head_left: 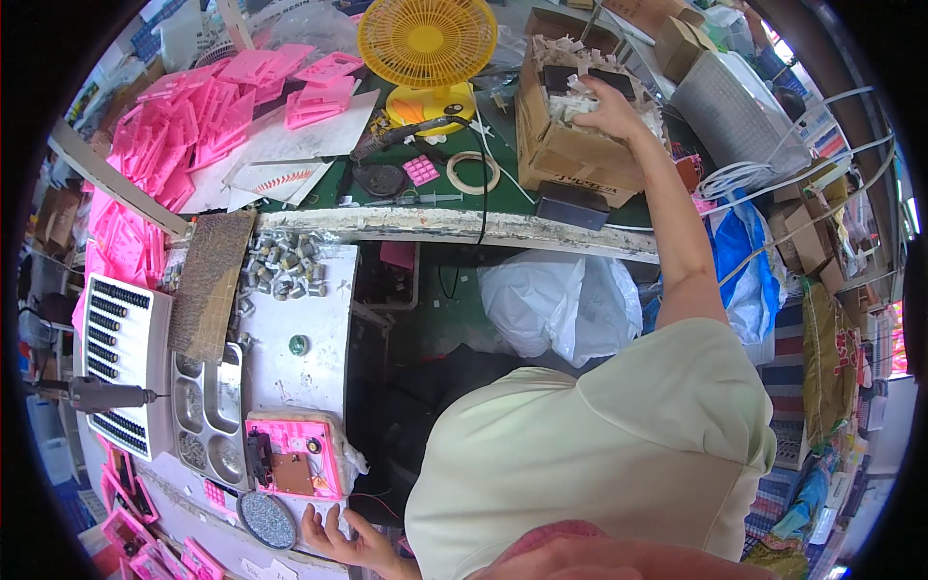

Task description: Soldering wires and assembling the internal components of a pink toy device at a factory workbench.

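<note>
My right hand (611, 111) reaches into an open cardboard box (580, 159) at the far side of the bench. Its fingers are apart over small white plastic pieces (572, 50) and beside a black flat block (561, 79); no held thing shows. My left hand (353, 543) hovers palm up with spread fingers near the low table's front. Just beyond it lies a pink plastic casing (329, 454) with a brown circuit board (292, 474), a black part and thin wires, resting on a pale pad. A round dish of grey granules (268, 520) sits left of this hand.
A yellow fan (426, 39), a soldering iron (387, 137) and a solder-like coil (473, 173) stand on the bench. Pink casings (174, 126) pile up at left. Nearby are a metal compartment tray (208, 416), small metal motors (282, 266), an electric screwdriver (101, 395) and a white rack (126, 362).
</note>
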Available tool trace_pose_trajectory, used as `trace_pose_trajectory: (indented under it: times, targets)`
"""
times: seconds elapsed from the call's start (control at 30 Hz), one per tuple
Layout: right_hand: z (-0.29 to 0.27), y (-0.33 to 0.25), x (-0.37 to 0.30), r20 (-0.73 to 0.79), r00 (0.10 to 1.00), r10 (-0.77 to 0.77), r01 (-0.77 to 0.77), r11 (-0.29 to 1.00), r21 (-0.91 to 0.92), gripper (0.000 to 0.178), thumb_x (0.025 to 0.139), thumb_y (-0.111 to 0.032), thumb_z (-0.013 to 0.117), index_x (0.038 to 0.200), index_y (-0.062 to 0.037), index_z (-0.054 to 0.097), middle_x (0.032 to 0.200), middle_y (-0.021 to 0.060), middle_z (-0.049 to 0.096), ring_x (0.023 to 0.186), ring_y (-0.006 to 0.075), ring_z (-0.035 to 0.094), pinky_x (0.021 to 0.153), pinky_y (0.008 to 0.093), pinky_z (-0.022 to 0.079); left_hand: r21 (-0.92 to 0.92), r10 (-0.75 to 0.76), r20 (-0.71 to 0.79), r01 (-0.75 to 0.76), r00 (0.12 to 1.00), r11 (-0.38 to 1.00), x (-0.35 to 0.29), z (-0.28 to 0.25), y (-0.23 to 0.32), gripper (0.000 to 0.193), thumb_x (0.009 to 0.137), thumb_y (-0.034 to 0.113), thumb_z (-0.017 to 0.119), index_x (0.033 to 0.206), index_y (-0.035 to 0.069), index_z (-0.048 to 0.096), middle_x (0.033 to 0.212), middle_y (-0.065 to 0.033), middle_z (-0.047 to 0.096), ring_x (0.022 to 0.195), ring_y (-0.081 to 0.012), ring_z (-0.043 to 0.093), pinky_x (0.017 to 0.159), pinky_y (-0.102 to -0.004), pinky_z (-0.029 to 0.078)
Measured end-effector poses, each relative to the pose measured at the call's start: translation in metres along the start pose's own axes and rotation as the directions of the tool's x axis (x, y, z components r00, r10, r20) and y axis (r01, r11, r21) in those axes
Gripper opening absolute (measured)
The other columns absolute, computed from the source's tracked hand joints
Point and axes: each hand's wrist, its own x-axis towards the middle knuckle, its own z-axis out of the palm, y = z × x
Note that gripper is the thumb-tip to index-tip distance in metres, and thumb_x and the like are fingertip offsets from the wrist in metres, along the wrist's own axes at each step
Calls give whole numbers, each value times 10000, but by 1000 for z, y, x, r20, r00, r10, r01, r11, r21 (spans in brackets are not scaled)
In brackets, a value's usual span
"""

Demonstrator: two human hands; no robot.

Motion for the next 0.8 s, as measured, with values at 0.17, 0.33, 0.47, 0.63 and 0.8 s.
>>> trace_pose_trajectory:
  times: [0.17,0.33,0.47,0.63,0.8]
  targets:
    - [6,26,6,-135,991,23,5,979,205,711,709,-278,825,1337,-9,625,1319,147,659,1206,242,620,1051,322,456,-14,11,-15,-12,1000,1000,2,2,-1,165,975,119,657,1097,15,695,1413,-211,533,1262,-373,542,997,-476,493]
    - [-15,3,6,-118,983,141,-93,936,339,427,741,-266,816,1110,-77,712,1017,57,702,943,154,647,821,307,515,7,27,-26,-27,999,1000,1,0,-1,163,968,97,654,1106,21,699,1413,-202,542,1265,-374,540,1019,-489,482]
    - [-19,16,13,-87,945,317,-190,743,641,310,803,-217,796,1076,-101,706,967,33,676,908,138,633,750,294,495,2,19,-20,-19,1000,1000,1,1,6,168,963,83,651,1113,23,700,1405,-200,552,1263,-381,540,1027,-489,474]
    - [-10,51,50,-261,951,168,96,640,762,359,849,-160,782,1188,-101,677,1092,33,697,1036,195,644,883,360,505,-26,-27,-75,25,997,999,-6,1,-2,137,939,96,672,1053,21,690,1347,-216,569,1237,-402,551,1019,-524,463]
    - [-59,50,102,-293,942,164,160,548,821,389,914,-197,769,1257,-40,672,1246,101,695,1095,221,676,922,366,552,-85,-88,-123,78,989,993,5,4,13,180,818,58,739,996,46,716,1267,-199,603,1193,-395,571,1018,-504,450]
